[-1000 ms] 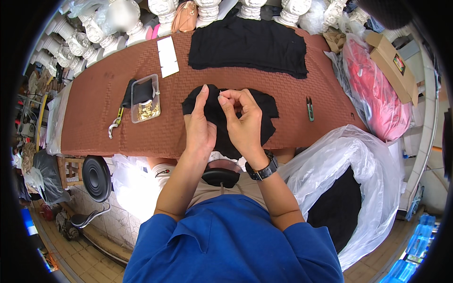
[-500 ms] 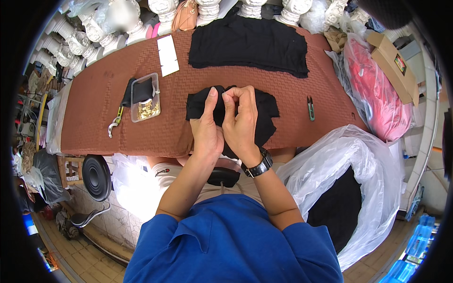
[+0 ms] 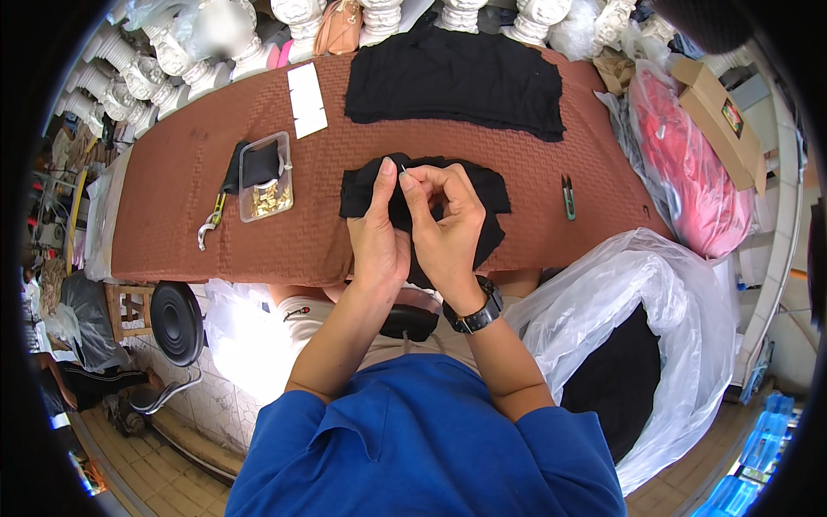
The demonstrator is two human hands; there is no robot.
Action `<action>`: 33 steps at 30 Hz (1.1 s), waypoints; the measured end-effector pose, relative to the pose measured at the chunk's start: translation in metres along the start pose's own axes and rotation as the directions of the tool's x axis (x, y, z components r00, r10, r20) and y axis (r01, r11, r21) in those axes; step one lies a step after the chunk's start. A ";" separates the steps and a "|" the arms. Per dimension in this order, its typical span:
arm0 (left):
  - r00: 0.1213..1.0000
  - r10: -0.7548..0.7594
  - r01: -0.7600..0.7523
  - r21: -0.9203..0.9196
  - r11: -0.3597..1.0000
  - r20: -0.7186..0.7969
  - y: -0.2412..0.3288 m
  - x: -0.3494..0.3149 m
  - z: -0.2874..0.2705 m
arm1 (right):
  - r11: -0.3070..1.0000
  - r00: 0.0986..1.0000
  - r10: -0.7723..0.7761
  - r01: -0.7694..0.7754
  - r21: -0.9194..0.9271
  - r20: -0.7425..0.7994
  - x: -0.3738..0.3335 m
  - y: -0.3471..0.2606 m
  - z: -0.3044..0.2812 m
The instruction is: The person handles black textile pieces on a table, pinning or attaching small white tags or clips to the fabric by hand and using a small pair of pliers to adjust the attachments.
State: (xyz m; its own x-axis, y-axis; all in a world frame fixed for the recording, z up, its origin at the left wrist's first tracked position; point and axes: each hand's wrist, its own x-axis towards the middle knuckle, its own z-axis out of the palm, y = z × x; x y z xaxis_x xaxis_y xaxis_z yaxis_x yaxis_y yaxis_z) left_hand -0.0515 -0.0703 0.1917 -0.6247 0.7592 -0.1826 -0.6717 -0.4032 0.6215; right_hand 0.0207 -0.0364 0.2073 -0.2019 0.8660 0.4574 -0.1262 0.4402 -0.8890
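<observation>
Black cloth [image 3: 489, 196] sits by the near edge of the bench [image 3: 172, 207], gripped in a half-curled left hand [image 3: 377, 241]; right hand [image 3: 450, 226] pinches a thin needle-looking thing [image 3: 403, 169]. Looks mid-job to me; can't tell if that black pile [image 3: 452, 82] along the far edge is done or waiting.

From ten round to one o'clock, ornate white pedestals [image 3: 379, 21]; between eleven and twelve, a tan handbag [image 3: 339, 31] among them. At two, a pink-red bundle [image 3: 676, 164] in clear plastic beside a cardboard box [image 3: 711, 112]. Between eight and nine, a round black seat [image 3: 177, 326]. Near four, blue plastic containers [image 3: 765, 441].
</observation>
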 end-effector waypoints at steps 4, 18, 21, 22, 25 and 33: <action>1.000 0.015 -0.016 0.049 0.999 0.016 -0.003 0.002 -0.004 | 1.000 1.000 0.014 -0.014 0.003 0.012 -0.001 0.003 0.001; 1.000 -0.002 0.001 0.028 1.000 0.014 -0.001 -0.001 0.000 | 0.999 0.999 0.035 -0.035 0.002 0.023 -0.001 0.003 0.000; 0.999 0.036 -0.037 0.077 0.996 0.017 -0.004 0.001 -0.002 | 0.998 0.999 0.048 -0.048 0.039 0.021 -0.002 0.007 0.002; 0.999 0.033 -0.034 0.076 0.997 0.005 -0.004 0.001 -0.002 | 0.998 0.998 0.056 -0.056 0.032 0.024 -0.001 0.006 0.001; 0.999 0.054 -0.054 0.078 0.996 0.005 -0.005 0.002 -0.003 | 0.996 0.996 0.079 -0.080 0.027 0.033 -0.001 0.004 0.001; 0.998 0.068 -0.069 0.093 0.993 0.013 -0.006 0.004 -0.004 | 0.989 0.993 0.112 -0.115 0.090 0.037 -0.001 0.006 0.002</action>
State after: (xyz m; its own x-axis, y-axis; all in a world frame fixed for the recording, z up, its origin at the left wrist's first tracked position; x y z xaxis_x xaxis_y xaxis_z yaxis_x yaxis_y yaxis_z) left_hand -0.0519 -0.0668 0.1839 -0.6637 0.7366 -0.1304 -0.5870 -0.4049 0.7010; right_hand 0.0185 -0.0350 0.2017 -0.2504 0.9006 0.3553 -0.1894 0.3143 -0.9302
